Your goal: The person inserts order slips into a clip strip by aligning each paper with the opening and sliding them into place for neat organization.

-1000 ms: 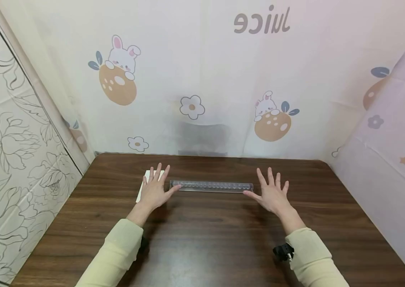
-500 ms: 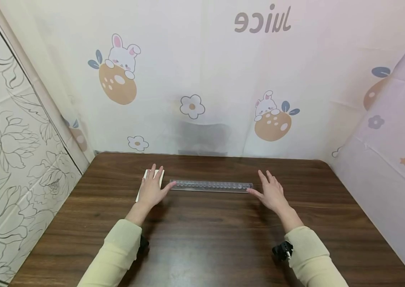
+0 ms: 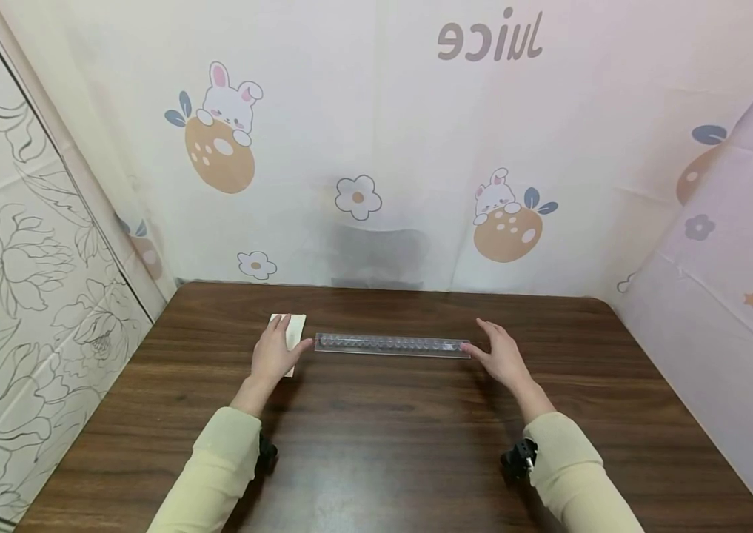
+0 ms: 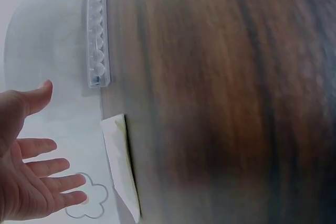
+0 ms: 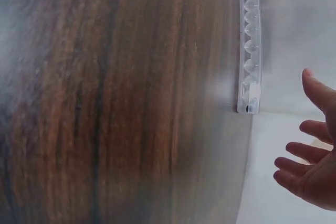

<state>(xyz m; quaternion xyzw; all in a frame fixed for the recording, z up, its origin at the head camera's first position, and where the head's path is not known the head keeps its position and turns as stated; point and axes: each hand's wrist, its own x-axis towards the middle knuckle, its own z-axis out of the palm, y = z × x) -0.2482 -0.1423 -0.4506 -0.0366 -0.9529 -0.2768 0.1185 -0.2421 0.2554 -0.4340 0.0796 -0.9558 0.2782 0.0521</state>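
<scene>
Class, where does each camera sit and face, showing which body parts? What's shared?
Head: worn there, facing forward and down at the table; left hand, right hand, sleeves show.
Left wrist: worn there, facing pale card and clear strip; left hand shows.
Right wrist: worn there, facing table and clear strip; right hand shows.
Both wrist views share the clear strip.

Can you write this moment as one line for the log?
left hand: empty, hovering near white card | right hand: empty, hovering near clear strip | white card, clear strip: on brown table
</scene>
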